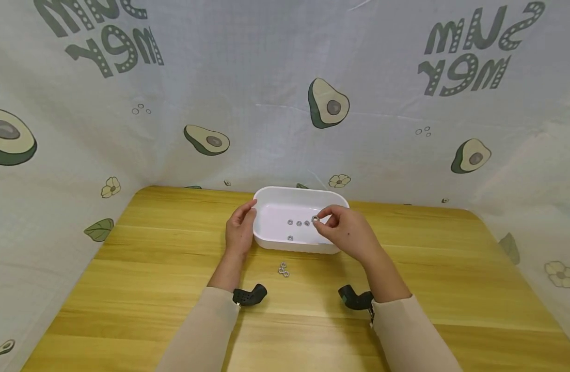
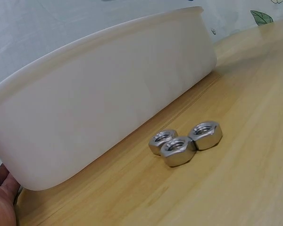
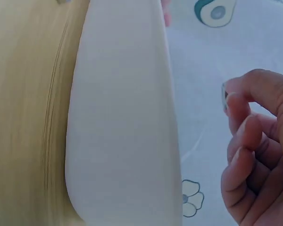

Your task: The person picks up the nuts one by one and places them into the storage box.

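A white oval-cornered plastic tub stands on the table. Over its right part, my right hand pinches a metal hex nut between thumb and index finger. That nut shows edge-on above the rim in the right wrist view, with the other fingers loosely bent. My left hand rests against the tub's left end, fingers fairly straight along the wall. Several more hex nuts lie on the tub floor. In front of the tub, three hex nuts sit in a tight cluster on the wood.
The wooden table reaches back to a pale curtain printed with avocados, flowers and lettering. The tub stands close to the table's back edge. Black wrist devices stick out inward from both sleeves.
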The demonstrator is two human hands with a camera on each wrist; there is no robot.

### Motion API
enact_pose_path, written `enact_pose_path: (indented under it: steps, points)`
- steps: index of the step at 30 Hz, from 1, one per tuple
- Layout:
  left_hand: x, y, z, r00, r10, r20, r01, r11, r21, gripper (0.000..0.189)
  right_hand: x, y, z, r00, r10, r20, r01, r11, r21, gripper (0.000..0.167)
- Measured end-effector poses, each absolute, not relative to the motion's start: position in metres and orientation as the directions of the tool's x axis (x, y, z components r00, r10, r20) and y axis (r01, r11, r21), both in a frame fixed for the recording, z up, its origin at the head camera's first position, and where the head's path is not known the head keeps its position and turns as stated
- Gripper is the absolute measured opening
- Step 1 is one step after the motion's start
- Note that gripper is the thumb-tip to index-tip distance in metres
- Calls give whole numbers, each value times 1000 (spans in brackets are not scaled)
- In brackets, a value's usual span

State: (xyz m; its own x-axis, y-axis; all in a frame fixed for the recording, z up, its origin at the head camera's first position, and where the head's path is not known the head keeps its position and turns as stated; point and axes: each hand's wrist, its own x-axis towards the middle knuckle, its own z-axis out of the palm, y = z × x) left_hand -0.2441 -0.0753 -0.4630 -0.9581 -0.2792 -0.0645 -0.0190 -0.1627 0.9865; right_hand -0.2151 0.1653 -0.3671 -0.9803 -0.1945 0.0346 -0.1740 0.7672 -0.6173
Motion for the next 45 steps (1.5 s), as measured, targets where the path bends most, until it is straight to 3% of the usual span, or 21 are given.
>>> enact_pose_path:
  steps: [18,45]
  points:
    - [-246,-76,-464,-956,-286,-64,-19,-157,987,32,-262,161,-375,-991,-136,-12,-112,857,-504,28]
    - [-245,-75,-462,-952,-304,-48,-7,-135,991,33,-249,162,-382,-993,-115,24,-109,827,-551,27]
